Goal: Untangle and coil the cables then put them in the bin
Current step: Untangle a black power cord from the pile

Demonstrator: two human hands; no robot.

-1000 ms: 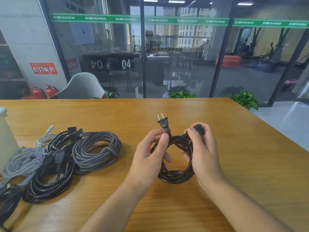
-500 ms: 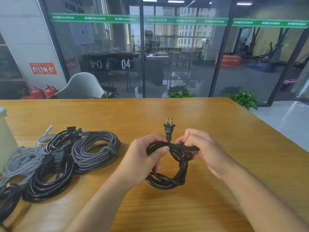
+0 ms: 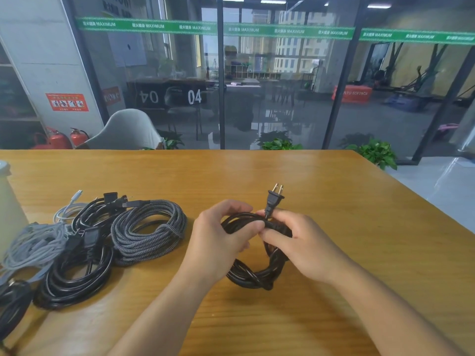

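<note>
A coiled black power cable [image 3: 253,277] hangs between my hands above the wooden table [image 3: 359,240]. Its two-prong plug [image 3: 274,199] sticks up just behind my fingers. My left hand [image 3: 221,240] grips the left top of the coil, fingers curled over the strands. My right hand [image 3: 303,242] grips the right top of the coil, fingertips meeting the left hand's. To the left lie a grey-black braided coil [image 3: 149,232], black cable coils [image 3: 77,268] and a pale grey cable bundle [image 3: 33,245].
A white container [image 3: 7,209] stands at the table's far left edge. A further black coil [image 3: 11,304] lies at the lower left. Behind the table are a grey chair [image 3: 126,132], glass partitions and potted plants. The table's right edge runs diagonally past my right arm.
The coil has been turned and drawn tighter. My right hand came down from the connector end onto the coil's top, and the plug shifted right and upright.
</note>
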